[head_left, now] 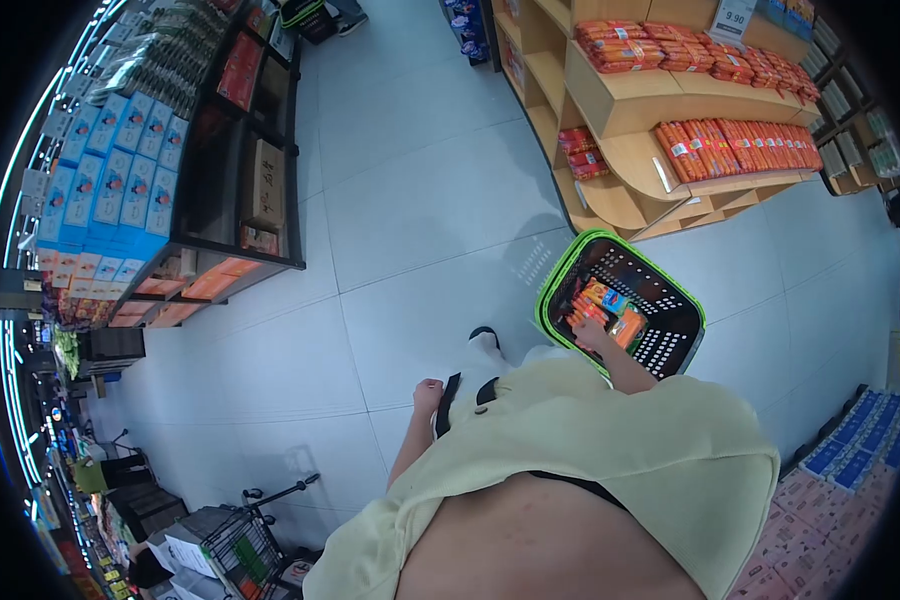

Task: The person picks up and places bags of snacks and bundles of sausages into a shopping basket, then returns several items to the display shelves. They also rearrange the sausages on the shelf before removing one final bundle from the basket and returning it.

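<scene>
My right hand (591,334) reaches down into a black shopping basket (660,285) with bright green rims and handles. Its fingers are curled on an orange-red packet of sausage-like sticks (577,304). Beside that packet in the basket lie a blue and orange packet (607,296) and another orange packet (627,326). My left hand (428,396) hangs by my left side, fingers curled in, with nothing visible in them. A black strap (448,402) is right next to it, apparently apart from the hand.
A wooden shelf unit (620,100) with red packets stands ahead on the right. On the left is a dark shelf (232,165) stacked with blue boxes (120,170). A shopping cart (240,545) is at lower left. Blue and pink packs (850,455) sit at lower right.
</scene>
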`<state>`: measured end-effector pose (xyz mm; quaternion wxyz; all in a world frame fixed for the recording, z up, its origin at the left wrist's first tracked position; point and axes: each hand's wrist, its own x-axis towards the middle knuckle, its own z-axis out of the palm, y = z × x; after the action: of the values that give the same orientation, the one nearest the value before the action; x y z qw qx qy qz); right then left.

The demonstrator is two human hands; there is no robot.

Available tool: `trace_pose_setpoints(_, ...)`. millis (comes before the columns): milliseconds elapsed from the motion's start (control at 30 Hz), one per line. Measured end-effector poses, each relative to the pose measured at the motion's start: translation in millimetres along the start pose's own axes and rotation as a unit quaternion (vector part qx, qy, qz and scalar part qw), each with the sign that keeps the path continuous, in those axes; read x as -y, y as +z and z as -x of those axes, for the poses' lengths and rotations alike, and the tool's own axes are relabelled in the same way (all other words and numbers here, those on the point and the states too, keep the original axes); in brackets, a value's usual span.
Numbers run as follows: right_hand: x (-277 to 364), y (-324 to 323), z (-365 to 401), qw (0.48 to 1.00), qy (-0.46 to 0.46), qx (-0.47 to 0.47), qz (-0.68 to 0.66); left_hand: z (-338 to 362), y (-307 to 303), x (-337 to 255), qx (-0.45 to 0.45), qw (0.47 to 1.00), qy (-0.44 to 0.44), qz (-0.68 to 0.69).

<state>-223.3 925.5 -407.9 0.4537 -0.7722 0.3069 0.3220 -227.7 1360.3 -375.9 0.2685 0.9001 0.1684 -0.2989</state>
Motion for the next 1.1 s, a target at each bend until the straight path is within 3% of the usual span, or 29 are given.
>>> trace_pose_setpoints(33, -20, 6, -12, 0.996, 0.034, 0.021, 0.076, -12, -19, 3, 0.015, 0.998, -0.032, 0.046)
trace_pose_setpoints(100, -30, 16, -1, 0.985, 0.167, 0.033, -0.035, -42, -51, 4, 0.056, 0.986, -0.094, 0.122)
trace_pose_setpoints(200, -32, 28, 23, 0.994, 0.082, -0.051, -0.06, -95, -79, 25, 0.112, 0.982, -0.114, 0.1)
trace_pose_setpoints(233, -30, 32, 35, 0.993, 0.043, -0.087, -0.063, -148, -76, 71, 0.243, 0.944, -0.147, 0.167)
trace_pose_setpoints(267, -24, 37, 43, 0.99, 0.005, -0.124, -0.065, -179, -79, 82, 0.358, 0.915, -0.148, 0.113)
trace_pose_setpoints(300, -26, 39, 42, 0.988, 0.002, -0.14, -0.058, -198, -91, 73, 0.362, 0.917, -0.139, 0.097)
trace_pose_setpoints(500, -32, 55, 7, 0.984, 0.117, -0.134, -0.002, -295, -96, -51, 0.416, 0.902, -0.093, 0.075)
trace_pose_setpoints(567, -25, 54, -18, 0.983, 0.131, -0.13, 0.014, -296, -92, -123, 0.273, 0.961, -0.036, 0.015)
trace_pose_setpoints(633, -12, 43, -46, 0.981, 0.129, -0.139, 0.029, -292, -96, -211, 0.224, 0.969, 0.033, -0.101)
trace_pose_setpoints(733, 21, 11, -88, 0.965, 0.082, -0.173, -0.177, -311, -88, -320, 0.226, 0.944, 0.218, -0.1)
trace_pose_setpoints(800, 87, -38, -73, 0.96, 0.081, -0.176, -0.203, -337, -76, -376, 0.21, 0.917, 0.324, -0.095)
trace_pose_setpoints(833, 88, -40, -101, 0.954, 0.076, -0.201, -0.208, -341, -73, -401, 0.213, 0.907, 0.354, -0.084)
trace_pose_setpoints(967, 117, -80, -136, 0.943, 0.073, -0.29, -0.144, -353, -60, -473, 0.265, 0.884, 0.373, -0.098)
trace_pose_setpoints(1033, 129, -86, -156, 0.919, 0.091, -0.298, -0.241, -355, -57, -500, 0.286, 0.871, 0.373, -0.142)
trace_pose_setpoints(1100, 138, -84, -168, 0.907, 0.112, -0.309, -0.264, -354, -56, -522, 0.338, 0.9, 0.233, -0.148)
